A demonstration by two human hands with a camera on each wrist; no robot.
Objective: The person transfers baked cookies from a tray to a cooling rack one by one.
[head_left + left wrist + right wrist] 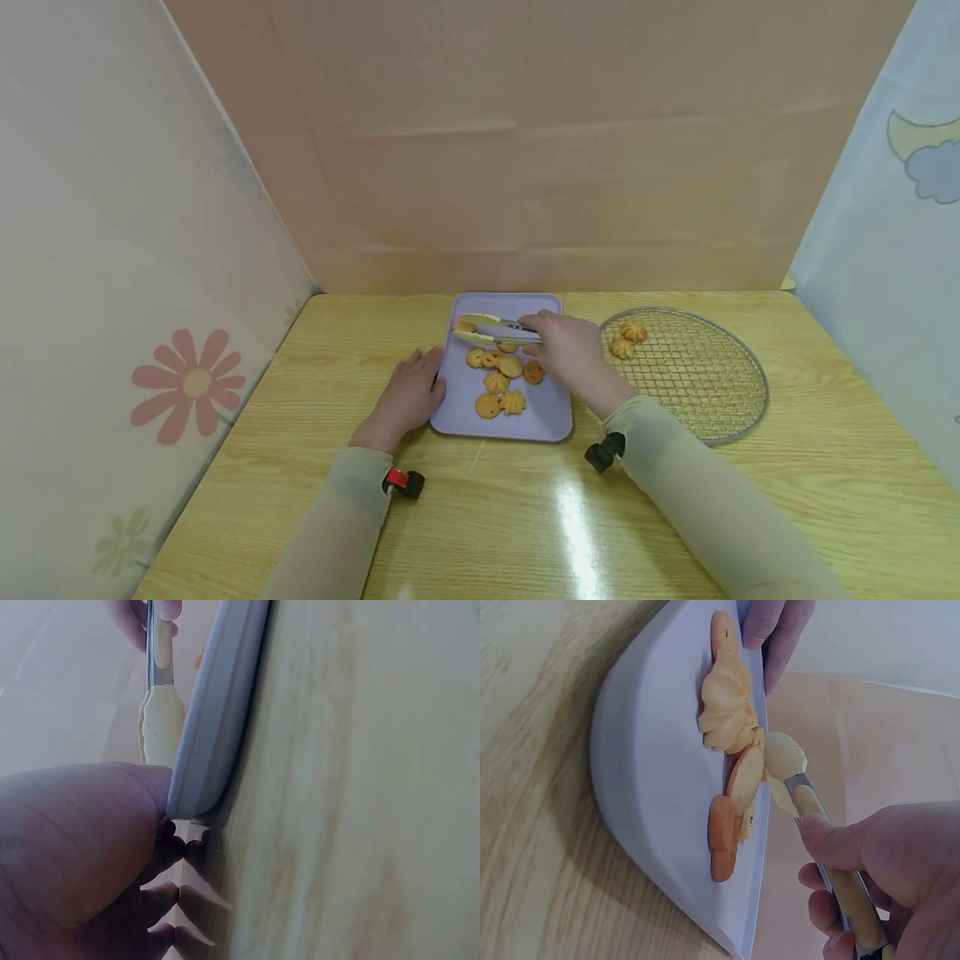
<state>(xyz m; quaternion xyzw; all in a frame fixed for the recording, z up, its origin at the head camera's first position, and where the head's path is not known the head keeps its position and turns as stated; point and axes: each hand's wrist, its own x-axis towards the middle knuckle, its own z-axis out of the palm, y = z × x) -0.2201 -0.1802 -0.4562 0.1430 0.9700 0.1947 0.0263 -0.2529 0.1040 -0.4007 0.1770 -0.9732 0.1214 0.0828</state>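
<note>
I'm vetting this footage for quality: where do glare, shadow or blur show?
Head view: a bright glare streak on the near part of the table; left wrist view: the left hand partly in dark shade, the wood grain blurred; right wrist view: a soft shadow beside the tray.

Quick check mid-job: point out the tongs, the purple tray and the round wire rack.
Tongs (482, 339): head view, pale tip of the nearer arm.
Purple tray (546, 406): head view, bare floor near its near right corner.
Round wire rack (693, 367): head view, bare mesh.
</note>
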